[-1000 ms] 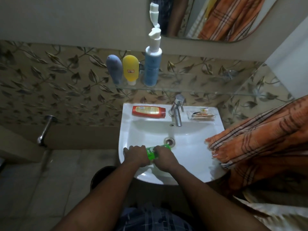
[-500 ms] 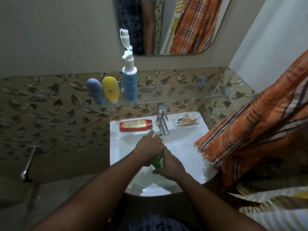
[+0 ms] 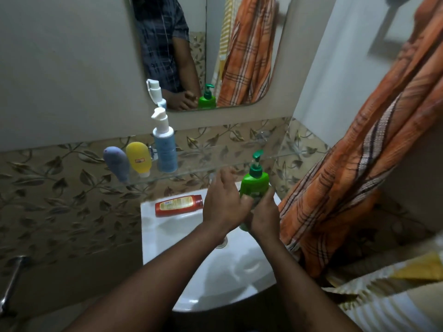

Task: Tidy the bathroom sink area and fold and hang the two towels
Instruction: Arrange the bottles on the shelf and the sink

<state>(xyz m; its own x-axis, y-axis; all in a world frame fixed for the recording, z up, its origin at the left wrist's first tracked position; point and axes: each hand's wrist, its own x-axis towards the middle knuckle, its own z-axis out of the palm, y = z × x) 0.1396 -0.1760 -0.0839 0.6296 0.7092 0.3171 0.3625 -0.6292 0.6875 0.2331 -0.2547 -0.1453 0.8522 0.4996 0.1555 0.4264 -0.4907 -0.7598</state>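
A green pump bottle stands upright in the air above the white sink, just below the glass shelf. My right hand grips its lower body from the right. My left hand touches its left side with fingers partly spread. A red bottle lies flat on the sink's back ledge. An orange plaid towel hangs at the right, its lower edge beside the sink. A yellow-and-white striped towel lies at the lower right.
The glass shelf holds a grey-blue tube, a yellow tube and a blue pump bottle at its left end. A mirror hangs above. A metal pipe juts from the wall at lower left.
Both hands lifted the green bottle from the sink bowl and turned it upright, up to shelf level. My view tilted upward, showing more mirror.
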